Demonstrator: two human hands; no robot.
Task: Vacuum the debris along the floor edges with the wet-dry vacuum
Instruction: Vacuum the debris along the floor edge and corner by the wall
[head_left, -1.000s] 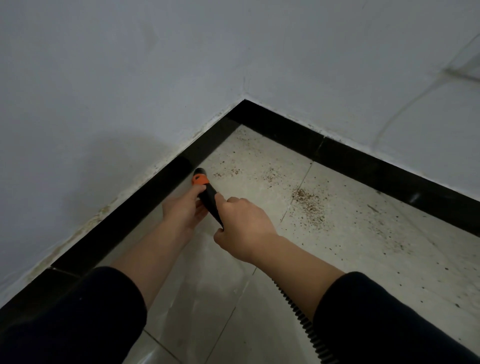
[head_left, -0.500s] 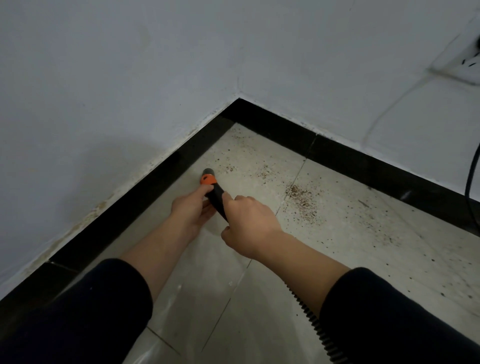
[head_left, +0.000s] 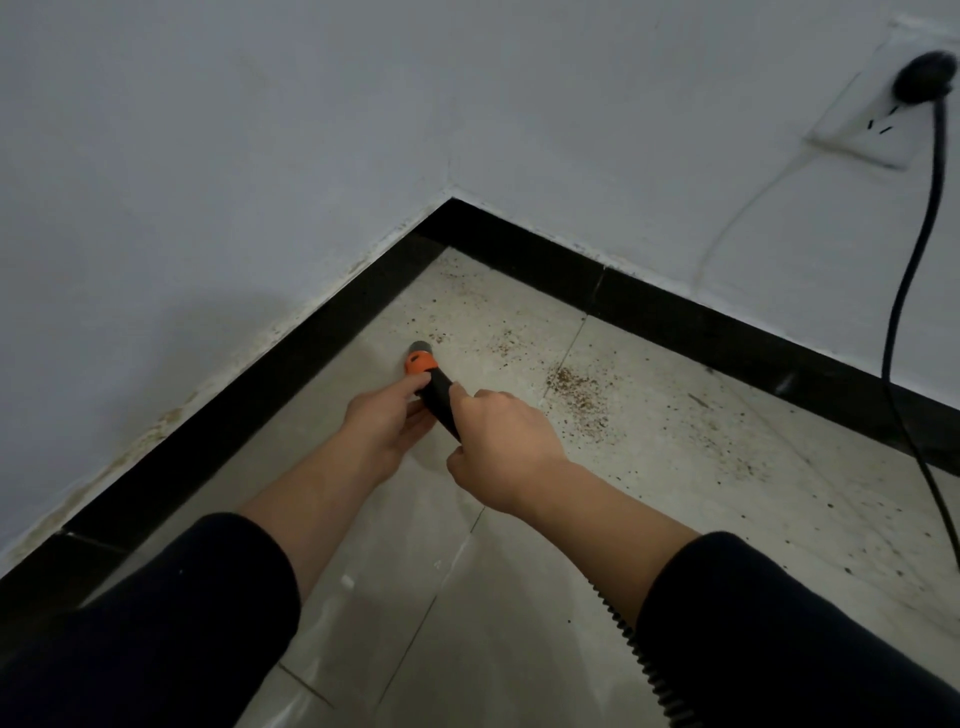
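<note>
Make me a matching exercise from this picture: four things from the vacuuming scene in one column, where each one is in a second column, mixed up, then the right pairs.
Column one
1. vacuum nozzle
2. black plug
3. ribbed hose
4. densest debris patch

Column two
A. in the wall socket, upper right
B. on the floor just right of the grout line
C. gripped by the left hand and the right hand
D. beside the right sleeve, running to the bottom edge

Pairs: 1-C, 2-A, 3-D, 4-B
</note>
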